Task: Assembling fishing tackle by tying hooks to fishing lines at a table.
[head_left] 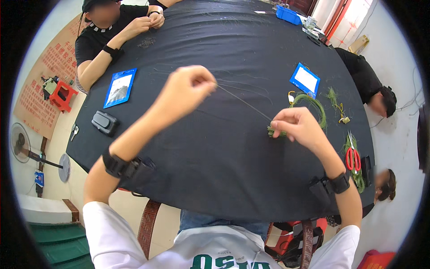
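Note:
A thin dark line [244, 102], like fishing line, runs taut and slanting between my two hands above the black-covered table. At its upper end, my left hand [190, 87] is closed in a pinch with thumb and forefinger. Lower down on the right, my right hand [298, 126] pinches the other end between its fingertips. Just behind and partly hidden by that hand lies a looped bundle of green line [322, 111] with a small tag. Several loose thin strands lie on the cloth beyond my hands.
Red-handled scissors [353, 159] lie on green strands at the right. A blue-and-white pouch [306, 80] lies beyond the bundle, another pouch [120, 88] at left beside a dark case [105, 123]. A blue tray [288, 15] stands far back. People sit around the table [215, 179].

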{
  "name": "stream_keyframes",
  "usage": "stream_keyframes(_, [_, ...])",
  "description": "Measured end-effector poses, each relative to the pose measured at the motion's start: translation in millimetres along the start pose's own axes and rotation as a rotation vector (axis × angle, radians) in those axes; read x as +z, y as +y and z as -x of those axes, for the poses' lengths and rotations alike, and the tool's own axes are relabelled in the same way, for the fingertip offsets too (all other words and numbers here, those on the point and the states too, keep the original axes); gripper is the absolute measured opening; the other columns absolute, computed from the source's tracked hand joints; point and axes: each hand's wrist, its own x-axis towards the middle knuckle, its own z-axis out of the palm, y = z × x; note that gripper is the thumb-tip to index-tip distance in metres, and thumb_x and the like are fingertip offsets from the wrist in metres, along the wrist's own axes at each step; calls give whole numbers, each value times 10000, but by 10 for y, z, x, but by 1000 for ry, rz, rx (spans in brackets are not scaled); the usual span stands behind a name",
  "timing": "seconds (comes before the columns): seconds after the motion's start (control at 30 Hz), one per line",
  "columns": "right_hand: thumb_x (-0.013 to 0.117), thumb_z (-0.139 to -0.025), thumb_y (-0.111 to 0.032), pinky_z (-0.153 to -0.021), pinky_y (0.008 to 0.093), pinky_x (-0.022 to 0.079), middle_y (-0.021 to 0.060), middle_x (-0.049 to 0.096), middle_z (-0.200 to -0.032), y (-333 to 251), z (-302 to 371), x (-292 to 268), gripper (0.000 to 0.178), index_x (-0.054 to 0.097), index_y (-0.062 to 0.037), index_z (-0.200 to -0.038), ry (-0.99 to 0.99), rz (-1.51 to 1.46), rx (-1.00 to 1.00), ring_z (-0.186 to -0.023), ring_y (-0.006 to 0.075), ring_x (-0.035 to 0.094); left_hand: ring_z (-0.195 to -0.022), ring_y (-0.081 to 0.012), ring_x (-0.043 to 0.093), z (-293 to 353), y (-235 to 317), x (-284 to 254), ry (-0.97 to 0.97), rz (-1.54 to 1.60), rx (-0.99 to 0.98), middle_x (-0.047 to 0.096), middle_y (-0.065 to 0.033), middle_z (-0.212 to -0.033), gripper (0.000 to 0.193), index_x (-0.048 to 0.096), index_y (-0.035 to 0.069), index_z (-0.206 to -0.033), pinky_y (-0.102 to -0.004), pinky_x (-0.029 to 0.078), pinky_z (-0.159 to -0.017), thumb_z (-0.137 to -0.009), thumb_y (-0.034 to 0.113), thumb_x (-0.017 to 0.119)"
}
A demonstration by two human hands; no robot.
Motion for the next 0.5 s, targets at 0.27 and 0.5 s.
stream_keyframes(0.27, [644,-812,-205,-454,197,301,-25,618,-617,102,-878,-286,159,693,-55,-802,41,117,-32,-495,19,431,-618,-90,600,-541,-1153,-1095,223,-159,-336,648,-37,-728,172,687,23,-870,-236,500,-518,-739,132,659])
stream_keyframes(0.5, [679,-765,-171,-584,239,413,44,658,-641,170,-1324,-284,155,717,-21,-771,179,67,23,-602,92,581,-592,-106,603,-694,-1509,-1248,230,-258,-497,641,-49,-634,182,718,24,-792,-246,477,-508,-653,138,690])
